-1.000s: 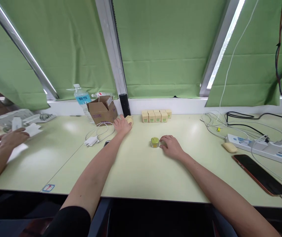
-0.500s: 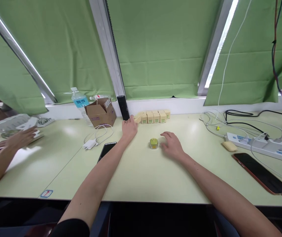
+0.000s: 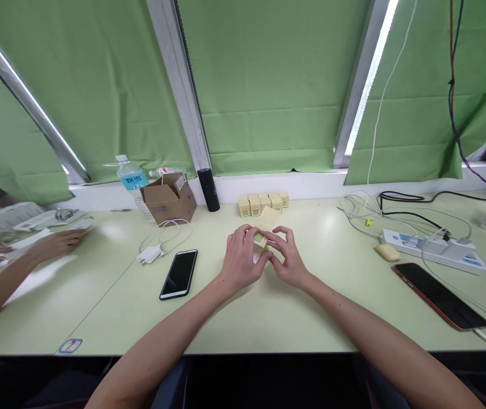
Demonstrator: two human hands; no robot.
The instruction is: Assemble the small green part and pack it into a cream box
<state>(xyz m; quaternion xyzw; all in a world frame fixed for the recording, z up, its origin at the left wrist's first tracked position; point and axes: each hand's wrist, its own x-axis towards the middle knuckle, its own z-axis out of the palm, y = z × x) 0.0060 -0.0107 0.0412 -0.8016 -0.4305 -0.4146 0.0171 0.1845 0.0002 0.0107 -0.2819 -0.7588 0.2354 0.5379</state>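
Observation:
My left hand (image 3: 242, 257) is closed around a small cream cardboard box (image 3: 260, 238), its top flap (image 3: 269, 217) standing up and open. The box is tilted, and a green label shows on it. Against it my right hand (image 3: 289, 258) is closed, with its fingertips at the box's lower right side. A bit of the small green-lidded jar (image 3: 265, 248) shows between the fingers of my right hand; the rest is hidden. Behind both hands, several matching small boxes (image 3: 255, 205) stand in rows on the table.
Left of my hands lie a phone (image 3: 179, 274) and a white charger (image 3: 150, 254). Farther back stand an open brown carton (image 3: 168, 201), a black cylinder (image 3: 208, 190) and a water bottle (image 3: 133, 180). A power strip (image 3: 434, 250) and another phone (image 3: 441, 296) lie right. Another person's hands (image 3: 58, 244) work at far left.
My left hand has come back from the row of boxes to the middle, bringing one box with its flap open. My right hand has moved left and closed on the jar beside it.

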